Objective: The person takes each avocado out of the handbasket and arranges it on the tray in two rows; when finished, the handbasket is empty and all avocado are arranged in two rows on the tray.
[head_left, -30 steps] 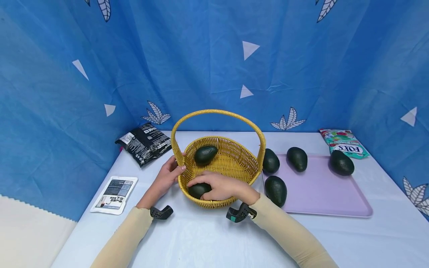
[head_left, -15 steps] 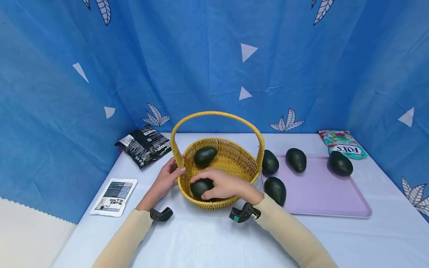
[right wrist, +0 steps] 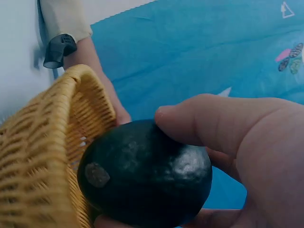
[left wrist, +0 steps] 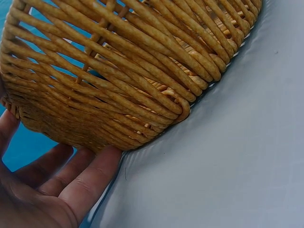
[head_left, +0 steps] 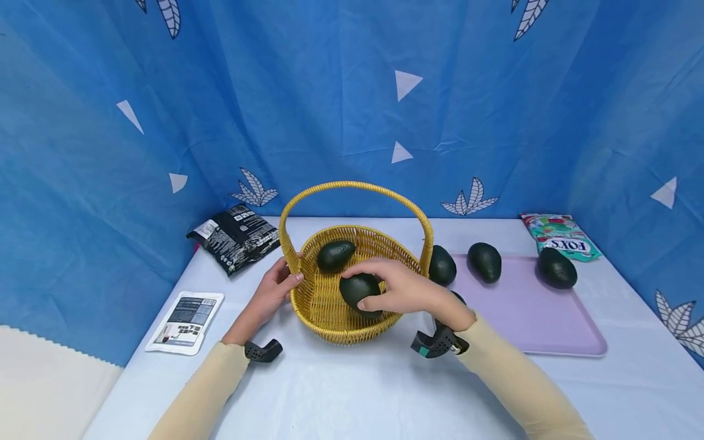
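"Head view, left to right: how handled?"

"Left grip [head_left: 274, 288]: holding the basket [head_left: 352, 337]; best kept steady. Right grip [head_left: 407, 288]: clasping one avocado [head_left: 357, 293] at the basket's mouth; I'd keep it clear of the rim."

"Quantities?"

"White pouch [head_left: 186, 322], one; black packet [head_left: 235, 238], one; basket, one; avocados, six: inner avocado [head_left: 335, 255] one, clasped one, tray-side avocados [head_left: 485, 263] four (one mostly hidden behind my right arm [head_left: 500, 360]); tray [head_left: 511, 324], one; green packet [head_left: 561, 237], one."

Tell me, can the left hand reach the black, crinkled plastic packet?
Probably yes: nothing shows between the left hand and the black packet, though that hand would first have to leave the yellow wicker basket.
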{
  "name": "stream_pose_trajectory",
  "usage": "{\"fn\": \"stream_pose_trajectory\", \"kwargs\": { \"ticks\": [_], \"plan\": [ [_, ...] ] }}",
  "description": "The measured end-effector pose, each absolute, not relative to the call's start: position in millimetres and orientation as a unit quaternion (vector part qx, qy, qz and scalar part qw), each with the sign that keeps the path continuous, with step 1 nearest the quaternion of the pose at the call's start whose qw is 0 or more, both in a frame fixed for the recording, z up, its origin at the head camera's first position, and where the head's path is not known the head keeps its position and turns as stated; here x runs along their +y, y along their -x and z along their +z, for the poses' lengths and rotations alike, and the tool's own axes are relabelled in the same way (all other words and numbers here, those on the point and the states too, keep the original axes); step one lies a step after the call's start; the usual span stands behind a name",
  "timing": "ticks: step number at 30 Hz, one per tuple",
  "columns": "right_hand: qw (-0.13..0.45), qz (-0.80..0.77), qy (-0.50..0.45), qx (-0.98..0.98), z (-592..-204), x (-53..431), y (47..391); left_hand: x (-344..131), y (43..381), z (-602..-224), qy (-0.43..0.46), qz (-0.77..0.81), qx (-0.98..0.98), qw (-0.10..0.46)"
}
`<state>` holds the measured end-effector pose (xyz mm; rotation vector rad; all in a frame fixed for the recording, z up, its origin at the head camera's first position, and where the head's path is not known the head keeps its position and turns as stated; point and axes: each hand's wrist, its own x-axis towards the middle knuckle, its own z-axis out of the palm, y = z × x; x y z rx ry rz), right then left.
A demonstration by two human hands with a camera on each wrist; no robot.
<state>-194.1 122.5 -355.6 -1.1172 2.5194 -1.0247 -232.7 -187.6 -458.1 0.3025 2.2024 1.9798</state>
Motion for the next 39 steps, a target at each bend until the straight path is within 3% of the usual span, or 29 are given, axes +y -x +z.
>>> {"fn": "stream_pose_trajectory", "kwargs": {
  "ticks": [22,28,39],
  "plan": [
    [0.116,-0.404,0.344,0.840,-339.0,211.6,163.3,-187.8,233.3,-459.7,-0.108,0.656,0.743,0.077],
    [0.093,-0.422,0.325,0.841,-342.4,244.1,153.0,-187.6,233.7,-459.5,-0.102,0.651,0.748,0.079],
    [0.047,-0.383,0.209,0.899,-350.7,302.4,139.7,-187.7,233.2,-458.4,-0.097,0.647,0.752,0.080]
  ]
}}
